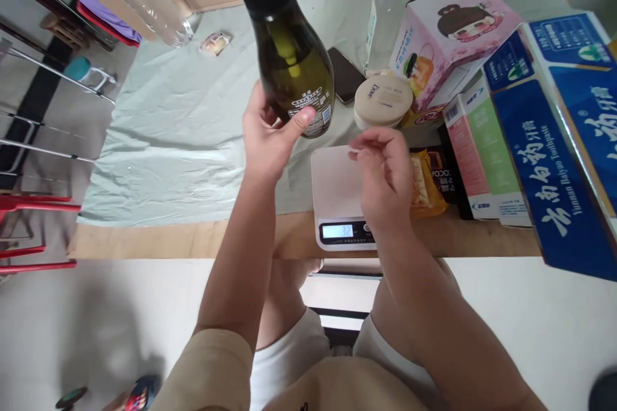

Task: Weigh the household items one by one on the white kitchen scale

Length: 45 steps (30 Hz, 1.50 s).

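Observation:
My left hand [267, 141] is wrapped round the lower part of a dark green pump bottle [296, 64] with a black top, its thumb across the label. The bottle is raised above the cloth and leans slightly. My right hand [385, 173] is closed over the right side of a white kitchen scale [335, 183], fingertips pinched. A small pale bit shows at those fingertips, too small to name. On the scale's display [337, 231] I read what looks like 32. Just beyond my right hand stands a round beige Dove tub [383, 99].
Right of the scale are a yellow snack packet [427, 189], a pink box [453, 32] and large blue toothpaste boxes [544, 160]. A phone [344, 74] and a clear bottle [383, 32] lie farther back. A small wrapped snack [216, 43] rests on the pale green cloth [178, 135].

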Each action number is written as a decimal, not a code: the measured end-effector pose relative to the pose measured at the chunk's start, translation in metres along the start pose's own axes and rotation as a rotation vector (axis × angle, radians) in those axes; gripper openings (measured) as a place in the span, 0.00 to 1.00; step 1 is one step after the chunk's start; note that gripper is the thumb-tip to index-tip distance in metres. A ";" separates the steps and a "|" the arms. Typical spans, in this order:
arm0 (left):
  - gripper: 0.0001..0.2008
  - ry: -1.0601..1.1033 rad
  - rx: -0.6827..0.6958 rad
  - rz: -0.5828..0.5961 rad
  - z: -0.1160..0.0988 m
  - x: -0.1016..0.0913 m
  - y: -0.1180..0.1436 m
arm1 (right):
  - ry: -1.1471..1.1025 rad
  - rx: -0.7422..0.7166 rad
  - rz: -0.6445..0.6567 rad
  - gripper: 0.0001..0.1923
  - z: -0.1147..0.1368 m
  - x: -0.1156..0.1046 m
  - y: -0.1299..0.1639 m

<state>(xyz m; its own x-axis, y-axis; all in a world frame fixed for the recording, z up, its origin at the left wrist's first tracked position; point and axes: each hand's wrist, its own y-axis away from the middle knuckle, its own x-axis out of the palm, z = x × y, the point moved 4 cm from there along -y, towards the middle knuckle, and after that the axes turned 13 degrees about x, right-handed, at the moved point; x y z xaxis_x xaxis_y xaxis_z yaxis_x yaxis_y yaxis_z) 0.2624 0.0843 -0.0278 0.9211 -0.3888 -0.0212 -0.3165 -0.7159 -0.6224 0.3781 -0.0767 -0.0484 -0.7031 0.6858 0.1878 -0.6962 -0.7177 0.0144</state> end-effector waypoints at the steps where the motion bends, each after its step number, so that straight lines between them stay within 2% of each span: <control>1: 0.33 0.010 0.018 0.014 -0.015 0.000 0.003 | 0.001 -0.022 0.007 0.11 0.001 -0.002 -0.001; 5: 0.31 0.048 0.010 0.066 -0.060 0.013 0.027 | 0.040 -0.038 0.108 0.21 0.002 -0.008 0.002; 8: 0.29 0.095 -0.046 0.108 -0.069 0.027 0.049 | 0.040 -0.084 0.222 0.22 0.005 -0.013 0.009; 11: 0.32 0.161 -0.099 0.117 -0.064 0.037 0.065 | 0.074 -0.076 0.274 0.22 0.007 -0.021 0.017; 14: 0.32 0.187 -0.153 0.139 -0.055 0.042 0.073 | 0.112 -0.041 0.256 0.24 0.004 -0.030 0.021; 18: 0.34 0.186 -0.185 0.183 -0.048 0.044 0.078 | 0.156 -0.005 0.236 0.25 -0.001 -0.035 0.025; 21: 0.38 0.190 -0.175 0.237 -0.047 0.042 0.078 | 0.138 0.003 0.234 0.31 0.001 -0.035 0.031; 24: 0.43 0.219 -0.080 0.200 -0.053 0.035 0.075 | 0.007 -0.048 0.159 0.31 0.011 -0.040 0.035; 28: 0.38 0.211 -0.020 0.150 -0.054 0.021 0.075 | -0.004 -0.109 0.058 0.26 0.020 -0.051 0.032; 30: 0.37 0.202 -0.023 0.148 -0.048 0.013 0.077 | 0.022 -0.108 0.045 0.27 0.018 -0.055 0.029; 36: 0.48 0.252 0.039 0.192 -0.022 -0.002 0.080 | -0.015 -0.114 0.097 0.26 0.008 -0.056 0.024; 41: 0.42 0.302 0.027 0.195 -0.022 0.007 0.083 | 0.019 -0.120 0.098 0.25 0.007 -0.053 0.025; 45: 0.40 0.261 0.049 0.284 -0.034 0.025 0.087 | 0.035 -0.150 0.101 0.27 0.006 -0.052 0.025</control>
<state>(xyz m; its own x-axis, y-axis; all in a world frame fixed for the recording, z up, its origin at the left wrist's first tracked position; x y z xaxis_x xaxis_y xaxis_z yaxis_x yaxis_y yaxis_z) 0.2499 -0.0070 -0.0555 0.7075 -0.7067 -0.0022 -0.5338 -0.5323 -0.6570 0.3986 -0.1311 -0.0519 -0.7735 0.6166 0.1463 -0.6335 -0.7591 -0.1501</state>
